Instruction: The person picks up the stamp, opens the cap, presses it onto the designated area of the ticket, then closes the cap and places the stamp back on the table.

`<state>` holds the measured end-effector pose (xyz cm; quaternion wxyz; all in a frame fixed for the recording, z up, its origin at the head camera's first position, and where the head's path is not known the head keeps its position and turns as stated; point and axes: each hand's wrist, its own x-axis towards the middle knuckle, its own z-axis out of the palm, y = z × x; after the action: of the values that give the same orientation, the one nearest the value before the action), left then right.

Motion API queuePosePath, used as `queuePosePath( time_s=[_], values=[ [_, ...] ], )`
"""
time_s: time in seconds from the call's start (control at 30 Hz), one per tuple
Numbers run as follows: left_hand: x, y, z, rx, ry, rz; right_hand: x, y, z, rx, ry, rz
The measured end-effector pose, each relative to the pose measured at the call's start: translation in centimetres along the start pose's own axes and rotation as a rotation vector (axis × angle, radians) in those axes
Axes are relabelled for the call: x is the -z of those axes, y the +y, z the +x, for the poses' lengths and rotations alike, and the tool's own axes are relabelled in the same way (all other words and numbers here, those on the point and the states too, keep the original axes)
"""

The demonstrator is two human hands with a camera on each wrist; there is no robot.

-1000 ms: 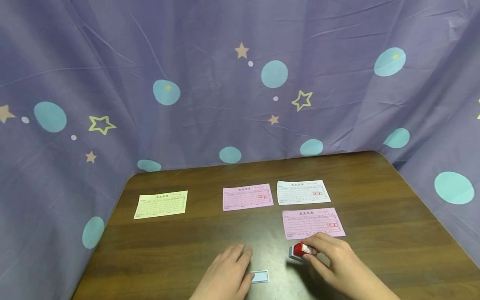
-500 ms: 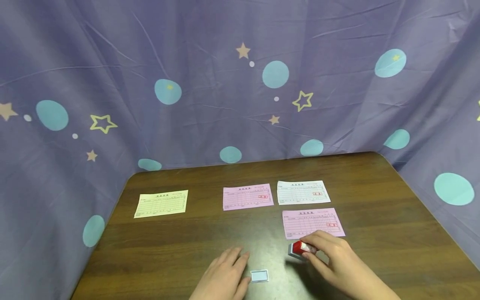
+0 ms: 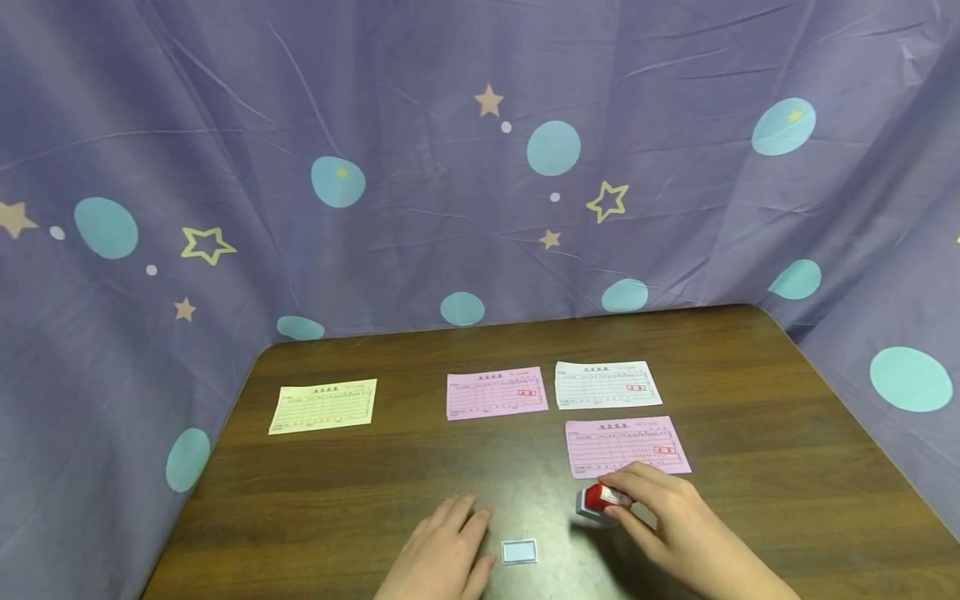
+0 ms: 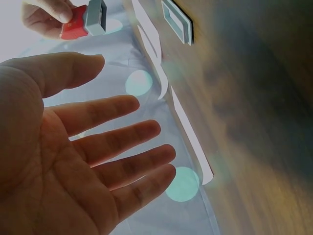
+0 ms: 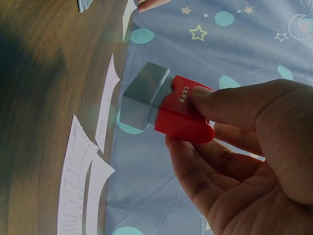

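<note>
Grip: your right hand [image 3: 671, 517] pinches a small red plastic stamp with a grey rectangular block end [image 3: 600, 497] between thumb and fingers.
Stamp pose: tilted, held above the table with a shadow below; grey end points left and down from your fingertips, gold characters show on the red side in the right wrist view.
Off hand: your left hand [image 3: 444, 550] is well left of the grip, fingers extended and slightly apart; can't tell whether it touches the wood.
Loose part: pale blue-grey rectangular plastic cap [image 3: 519, 552] with a raised rim, flat on the table, left of the grip and a bit nearer you, just beside your left thumb.
Near slip: pink rectangular printed paper [image 3: 626, 442], just beyond the grip, red boxed mark on its right part.
White slip: white rectangular printed paper [image 3: 603, 386], farther beyond the grip, same kind of red mark.
Far pink slip: second pink rectangular printed paper [image 3: 495, 392], beyond and left of the grip, just beside the white one, also red-marked.
Yellow slip: pale yellow rectangular printed paper [image 3: 322, 407], well left of the grip and beyond it.
Surface: brown wood-grain table [image 3: 337, 500] under the grip.
Backdrop: purple-blue fabric curtain [image 3: 420, 92] with teal ovals and stars, beyond the grip and along both sides.
</note>
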<state>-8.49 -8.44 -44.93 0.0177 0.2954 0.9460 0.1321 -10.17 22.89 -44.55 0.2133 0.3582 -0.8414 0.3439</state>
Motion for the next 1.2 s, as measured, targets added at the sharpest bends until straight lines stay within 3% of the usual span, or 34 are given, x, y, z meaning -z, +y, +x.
queuePosePath(
  time_s=[0.17,0.4,0.97,1.2],
  values=[
    [0.2,-0.4,-0.1,0.035,-0.018,0.005,-0.1,0.1,0.1,0.047,0.022,0.01],
    [0.7,-1.2,-0.1,0.069,-0.014,-0.014,0.1,0.0,0.0,0.004,-0.008,0.017],
    [2.3,-4.0,-0.8,0.205,0.058,-0.058,0.2,-0.1,0.1,0.016,0.0,0.051],
    [2.8,-5.1,-0.9,0.274,0.029,-0.056,0.2,0.0,0.0,0.013,0.002,0.053]
  ],
)
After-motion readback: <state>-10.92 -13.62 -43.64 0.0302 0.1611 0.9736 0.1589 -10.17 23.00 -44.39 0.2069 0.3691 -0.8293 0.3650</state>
